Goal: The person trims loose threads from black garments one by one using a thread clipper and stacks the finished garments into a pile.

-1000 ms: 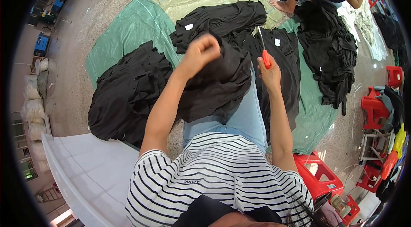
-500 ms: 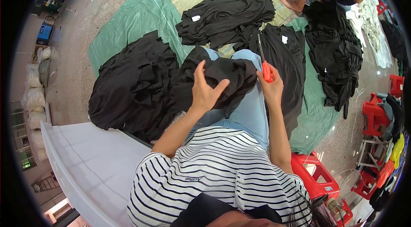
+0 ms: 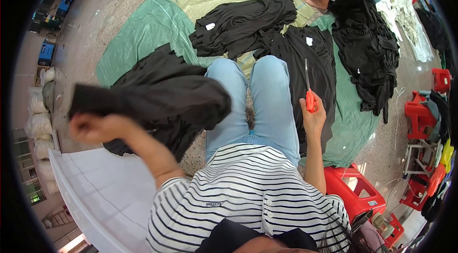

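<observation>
My left hand (image 3: 93, 128), blurred by motion, is closed on one end of a black cloth piece (image 3: 176, 93). The cloth stretches out to the left, from my left thigh over the left-hand pile of black fabric (image 3: 148, 62). My right hand (image 3: 314, 112) is shut round the red handle of a tool with a long, thin metal shaft (image 3: 310, 100). Its shaft points up and away, in front of another black fabric pile (image 3: 312, 57) on the right. The exact kind of tool does not show clearly.
Green sheeting (image 3: 143, 28) lies under the piles. More black fabric (image 3: 243, 24) lies ahead and to the right. At left is a white panel (image 3: 100, 181); a red stool (image 3: 353, 191) stands at right. Another person's bare foot (image 3: 315, 1) shows at the far right.
My left hand has swung out to the left and drawn the black cloth off my lap. My right hand, still holding the red-handled tool, has shifted slightly right and nearer.
</observation>
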Demonstrator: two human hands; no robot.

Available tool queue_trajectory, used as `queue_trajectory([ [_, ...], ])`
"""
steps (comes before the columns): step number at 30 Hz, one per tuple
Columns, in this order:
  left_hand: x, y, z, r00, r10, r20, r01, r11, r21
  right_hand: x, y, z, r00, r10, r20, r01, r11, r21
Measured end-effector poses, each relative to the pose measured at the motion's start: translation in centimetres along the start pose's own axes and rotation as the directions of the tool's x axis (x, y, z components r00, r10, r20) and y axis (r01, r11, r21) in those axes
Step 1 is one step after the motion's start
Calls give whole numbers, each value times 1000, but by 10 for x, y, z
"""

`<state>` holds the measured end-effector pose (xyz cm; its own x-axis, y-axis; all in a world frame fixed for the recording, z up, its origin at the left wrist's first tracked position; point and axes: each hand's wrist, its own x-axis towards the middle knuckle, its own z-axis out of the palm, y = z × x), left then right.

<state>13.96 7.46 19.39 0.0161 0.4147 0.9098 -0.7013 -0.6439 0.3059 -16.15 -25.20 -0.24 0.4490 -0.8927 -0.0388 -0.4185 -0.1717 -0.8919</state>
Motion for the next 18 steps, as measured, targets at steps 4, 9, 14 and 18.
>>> queue_trajectory([
  [4,144,-76,-8,875,447,-183,-441,894,75,1,-1,-7,999,0,-33,1,1000,11],
  [9,111,-16,11,945,310,105,-223,845,-486,-2,-6,-5,996,-2,-87,4,999,34],
  [14,-14,146,89,820,304,484,289,510,-810,-8,-6,-6,997,-10,-71,14,998,63],
  [18,-107,242,125,443,610,657,609,333,-720,-14,-4,-32,972,-32,-234,31,1000,-8],
])
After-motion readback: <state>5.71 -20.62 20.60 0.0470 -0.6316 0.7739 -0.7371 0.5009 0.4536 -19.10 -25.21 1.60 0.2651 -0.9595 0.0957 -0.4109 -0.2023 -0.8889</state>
